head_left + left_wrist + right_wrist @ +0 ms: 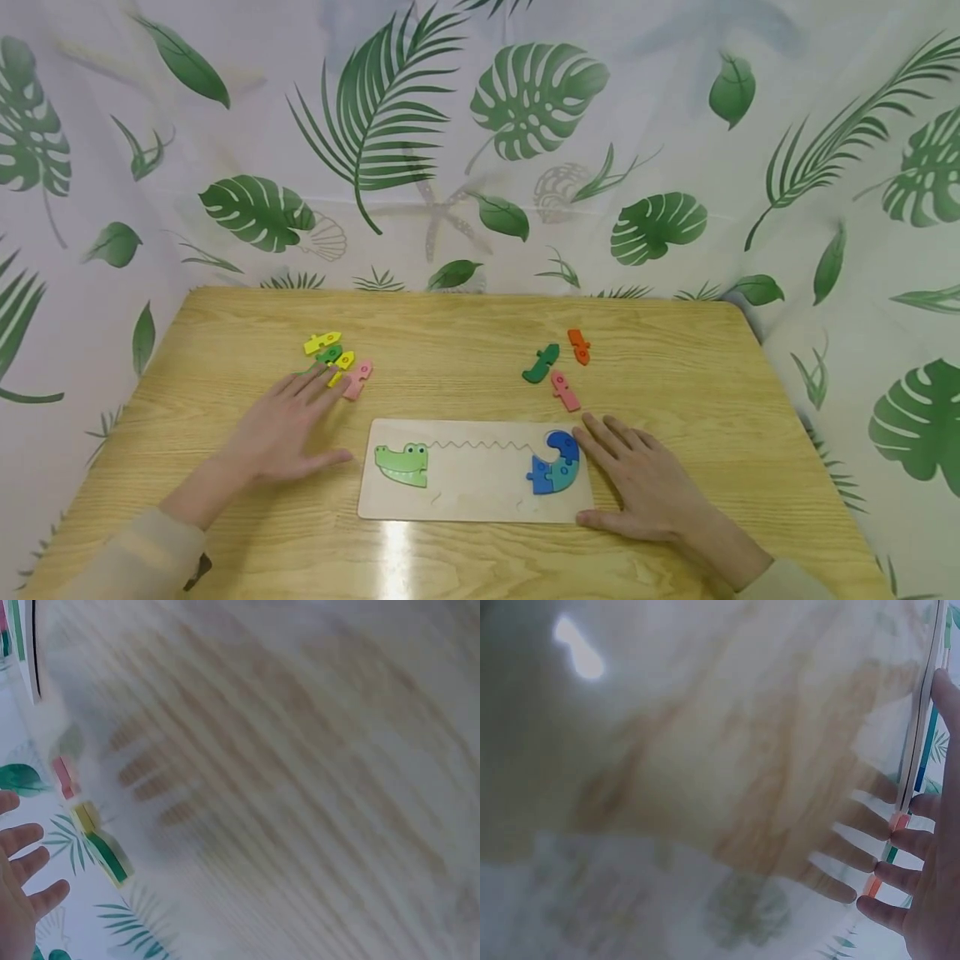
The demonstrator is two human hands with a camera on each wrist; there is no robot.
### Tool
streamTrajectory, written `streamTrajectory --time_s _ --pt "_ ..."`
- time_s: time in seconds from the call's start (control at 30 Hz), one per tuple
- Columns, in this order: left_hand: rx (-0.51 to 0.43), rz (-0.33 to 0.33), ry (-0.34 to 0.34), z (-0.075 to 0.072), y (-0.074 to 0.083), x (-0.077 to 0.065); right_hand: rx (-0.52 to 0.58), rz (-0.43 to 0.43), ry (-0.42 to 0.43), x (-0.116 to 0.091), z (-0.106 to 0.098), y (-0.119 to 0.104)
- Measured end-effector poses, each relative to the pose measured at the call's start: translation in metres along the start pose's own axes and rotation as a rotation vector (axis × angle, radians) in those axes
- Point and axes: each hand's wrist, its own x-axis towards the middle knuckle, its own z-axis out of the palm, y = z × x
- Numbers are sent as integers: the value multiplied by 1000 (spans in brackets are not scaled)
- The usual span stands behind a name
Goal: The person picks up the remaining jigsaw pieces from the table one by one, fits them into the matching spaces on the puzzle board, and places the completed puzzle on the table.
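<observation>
A pale wooden puzzle board (480, 508) lies on the table, a light green crocodile head (405, 465) at its left end and blue tail pieces (562, 475) fitted together at its right. My left hand (281, 429) is spread palm down left of the board. Its fingertips reach a cluster with a yellow piece (322, 342), a green piece (330, 354) and a pink piece (362, 375), partly covering some of them. At the board's right edge is my right hand (645, 483), fingers extended, index fingertip beside the tail and thumb at the lower corner.
Behind the board on the right lie a dark green piece (542, 363), an orange piece (579, 347) and another pink piece (566, 392). The wood-grain table (450, 333) meets a leaf-printed cloth (420, 208) at its back and sides.
</observation>
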Motion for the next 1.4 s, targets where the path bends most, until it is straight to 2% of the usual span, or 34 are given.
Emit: streamTrajectory --time_s 0.23,0.4,0.83,1.4 --pt "14 -13 5 0 -21 6 -5 -2 3 0 1 -1" --pt "-2 -47 -1 -2 -32 8 -5 -7 13 -1 0 -1" --pt "0 -123 0 -3 -55 18 -23 -2 -8 0 0 0" --pt "22 -162 -15 -2 -81 37 -8 7 -16 0 -1 0"
